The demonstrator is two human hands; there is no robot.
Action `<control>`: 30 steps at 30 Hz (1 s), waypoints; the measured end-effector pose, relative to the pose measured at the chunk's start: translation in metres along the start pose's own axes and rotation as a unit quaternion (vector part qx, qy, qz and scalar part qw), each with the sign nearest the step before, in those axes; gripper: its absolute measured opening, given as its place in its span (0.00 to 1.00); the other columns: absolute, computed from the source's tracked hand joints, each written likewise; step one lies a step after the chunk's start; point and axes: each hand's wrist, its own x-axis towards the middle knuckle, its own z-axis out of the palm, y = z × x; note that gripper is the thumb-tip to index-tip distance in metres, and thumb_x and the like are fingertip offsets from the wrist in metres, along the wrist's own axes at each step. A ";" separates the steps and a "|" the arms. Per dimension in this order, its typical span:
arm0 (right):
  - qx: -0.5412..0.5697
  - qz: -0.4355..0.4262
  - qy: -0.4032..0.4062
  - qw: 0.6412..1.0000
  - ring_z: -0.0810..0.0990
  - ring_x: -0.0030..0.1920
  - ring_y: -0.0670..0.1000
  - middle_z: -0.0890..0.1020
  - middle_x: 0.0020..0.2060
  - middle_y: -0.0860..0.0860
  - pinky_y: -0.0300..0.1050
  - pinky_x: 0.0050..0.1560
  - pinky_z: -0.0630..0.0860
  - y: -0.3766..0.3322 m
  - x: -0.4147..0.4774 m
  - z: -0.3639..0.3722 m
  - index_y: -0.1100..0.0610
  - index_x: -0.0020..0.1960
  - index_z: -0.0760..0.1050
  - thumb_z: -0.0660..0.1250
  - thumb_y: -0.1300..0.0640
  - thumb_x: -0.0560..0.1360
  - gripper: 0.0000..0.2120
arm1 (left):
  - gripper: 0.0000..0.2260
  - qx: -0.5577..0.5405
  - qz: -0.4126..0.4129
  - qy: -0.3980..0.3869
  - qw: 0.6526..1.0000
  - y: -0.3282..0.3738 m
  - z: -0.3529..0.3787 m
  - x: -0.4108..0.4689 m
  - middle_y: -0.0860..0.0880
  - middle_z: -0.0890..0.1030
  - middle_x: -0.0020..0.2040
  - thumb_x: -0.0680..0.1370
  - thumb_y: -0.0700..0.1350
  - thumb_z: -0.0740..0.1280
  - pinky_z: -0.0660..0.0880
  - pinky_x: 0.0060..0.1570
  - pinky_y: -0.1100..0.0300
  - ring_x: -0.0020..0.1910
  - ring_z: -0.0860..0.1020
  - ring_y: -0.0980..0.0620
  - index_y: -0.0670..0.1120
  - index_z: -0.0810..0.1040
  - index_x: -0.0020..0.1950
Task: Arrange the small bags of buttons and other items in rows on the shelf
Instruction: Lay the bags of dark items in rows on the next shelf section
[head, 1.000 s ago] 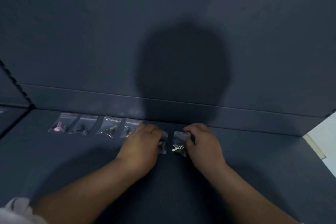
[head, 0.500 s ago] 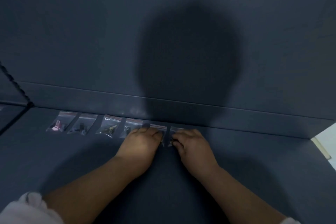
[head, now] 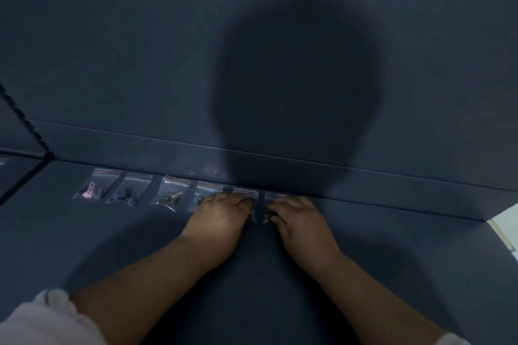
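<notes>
Several small clear bags lie in a row along the back of the dark shelf [head: 140,246]. From the left, one bag [head: 89,190] holds a pink item, a second bag [head: 126,193] holds dark pieces, and a third bag [head: 171,195] holds brass pieces. A fourth bag [head: 199,193] is half hidden by my left hand [head: 221,217]. That hand's fingertips press on a fifth bag [head: 248,193]. My right hand [head: 298,218] has curled fingers that pinch the last bag [head: 273,196] at the row's right end; its contents are hidden.
A low ledge [head: 364,179] and the dark back wall rise right behind the row. A black cord [head: 25,123] runs along the left divider. The shelf's right end [head: 493,221] meets a pale surface. My head casts a large shadow on the wall.
My right hand has pushed the last bag back against the ledge, in line with the row. My left hand has slid slightly forward and stays on its bag.
</notes>
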 end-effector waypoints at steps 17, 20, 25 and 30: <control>0.024 -0.006 0.014 1.000 0.77 0.51 0.54 0.80 0.54 0.51 0.45 0.54 0.75 -0.042 0.002 -0.016 0.56 0.56 0.79 0.62 0.55 0.73 0.14 | 0.17 0.033 -0.070 0.020 0.997 -0.010 -0.042 -0.032 0.46 0.82 0.50 0.69 0.47 0.66 0.78 0.48 0.53 0.46 0.81 0.44 0.44 0.80 0.56; 0.018 -0.021 0.000 1.000 0.76 0.55 0.55 0.79 0.57 0.52 0.50 0.58 0.74 -0.063 0.006 -0.017 0.56 0.59 0.77 0.61 0.52 0.73 0.17 | 0.18 0.060 -0.087 0.016 0.994 -0.019 -0.056 -0.048 0.45 0.82 0.51 0.72 0.50 0.60 0.78 0.50 0.51 0.48 0.80 0.44 0.44 0.79 0.56; 0.018 -0.046 -0.007 0.999 0.76 0.56 0.57 0.78 0.58 0.54 0.51 0.60 0.73 -0.103 0.012 -0.015 0.57 0.58 0.77 0.63 0.51 0.72 0.17 | 0.18 0.109 -0.124 0.021 0.986 -0.035 -0.082 -0.084 0.45 0.82 0.48 0.68 0.49 0.68 0.79 0.46 0.51 0.45 0.81 0.43 0.44 0.80 0.55; 0.004 -0.085 -0.011 0.996 0.77 0.55 0.57 0.79 0.58 0.53 0.50 0.59 0.73 -0.159 0.016 -0.009 0.55 0.59 0.77 0.63 0.50 0.71 0.19 | 0.20 0.121 -0.168 0.042 0.977 -0.060 -0.109 -0.137 0.46 0.82 0.49 0.66 0.49 0.75 0.77 0.51 0.48 0.47 0.81 0.43 0.44 0.80 0.56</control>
